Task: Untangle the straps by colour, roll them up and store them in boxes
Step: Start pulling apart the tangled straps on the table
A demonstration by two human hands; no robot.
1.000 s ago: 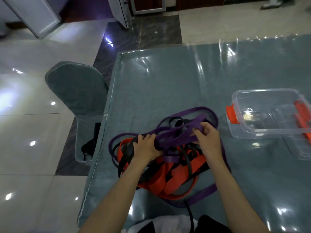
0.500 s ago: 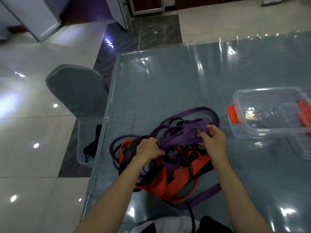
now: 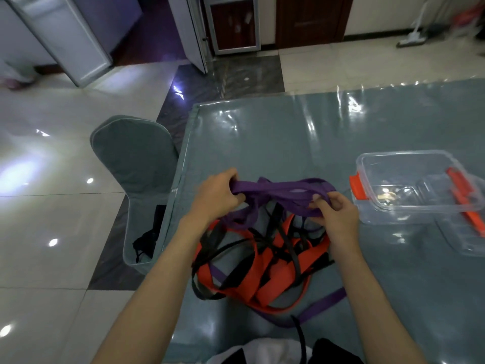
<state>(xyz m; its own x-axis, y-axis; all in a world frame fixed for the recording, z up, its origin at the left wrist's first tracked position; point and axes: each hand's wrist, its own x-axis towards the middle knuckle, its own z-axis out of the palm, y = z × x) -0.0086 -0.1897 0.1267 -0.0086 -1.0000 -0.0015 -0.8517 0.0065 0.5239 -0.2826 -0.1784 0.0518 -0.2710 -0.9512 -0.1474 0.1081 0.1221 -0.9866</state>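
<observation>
A: Where were the straps at that moment?

B: The flat purple webbing strap (image 3: 282, 191) was lifted in a bunch between both hands, above the rest of the tangle. The left hand (image 3: 219, 197) had its fingers curled round one end of the bunch, and the right hand (image 3: 334, 219) pinched the other end between thumb and fingers.

A: And the rest of the tangle?

B: It lay on the grey-green table under a clear plastic cover (image 3: 301, 132), just below the hands. Wide flat orange straps (image 3: 265, 277) were looped through narrow black straps (image 3: 284, 232). Part of the purple strap trailed out along the table at the near right of the pile, and one black strap ran off the near edge toward the person.

A: Was anything stored yet?

B: I could not see a strap in the clear plastic storage box with orange latches (image 3: 409, 187). It stood to the right of the pile, near the right hand but apart from it. A clear lid (image 3: 464, 232) lay against its near right side, partly cut off by the edge of the view.

A: Anything around the table?

B: A chair in a grey-green fabric cover (image 3: 133, 164) stood at the table's left edge, with something dark and black (image 3: 148, 240) on its seat; I could not tell what it was.
</observation>
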